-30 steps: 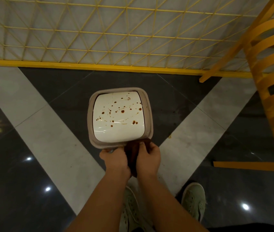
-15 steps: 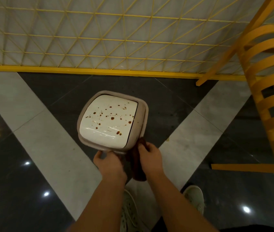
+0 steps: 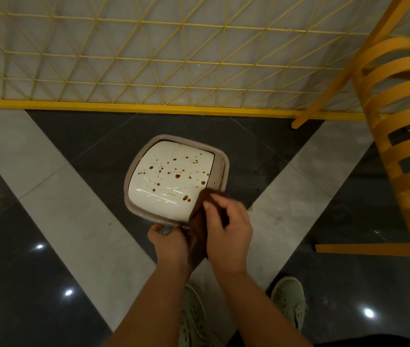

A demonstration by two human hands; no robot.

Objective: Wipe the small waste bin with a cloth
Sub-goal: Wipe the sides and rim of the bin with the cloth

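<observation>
your bin has brown spots all over its white lid. right hand pinches the brown cloth, left hand grips the rim; yellow chair close by.

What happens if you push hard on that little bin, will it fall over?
Probably it could tip. The bin already leans, its white lid facing sideways, while the left hand holds its near rim. It looks like thin plastic, so likely light. The glossy lid and shiny floor suggest it may slide. The right hand holds the cloth at its corner.
</observation>
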